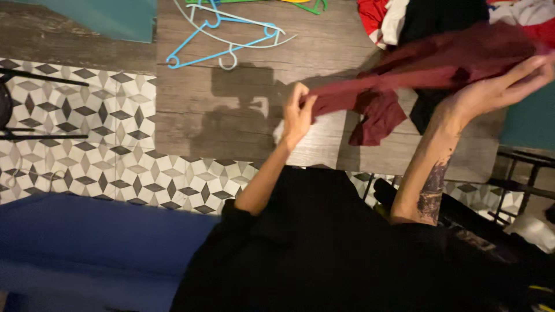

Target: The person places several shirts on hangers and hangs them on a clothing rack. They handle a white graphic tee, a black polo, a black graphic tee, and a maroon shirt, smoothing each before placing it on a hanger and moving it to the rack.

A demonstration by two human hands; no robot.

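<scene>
Garment (pixel 404 75), dark red, is pinched at one edge by left hand (pixel 298 115) and gripped at 2 o'clock by right hand (pixel 503 86), stretched taut above wooden table (pixel 231 115), apparently for straightening. Hangers (pixel 225 34) lie at 11 o'clock; clothes pile (pixel 416 17) at 1 o'clock.

You stand at the near edge of the tabletop (pixel 243 110), which runs away from you toward the top of the view. A garment (pixel 404 75) stretches across above its right half, pinched at its left end by your left hand (pixel 298 115) and at its right end by your right hand (pixel 503 86), with a loose fold hanging between them. Behind the garment, at the far right corner, lies a heap of clothes (pixel 428 17). At the far edge, left of that heap, lie several hangers (pixel 225 34), overlapping. Tiled floor (pixel 75 133) spreads left of the tabletop.
</scene>
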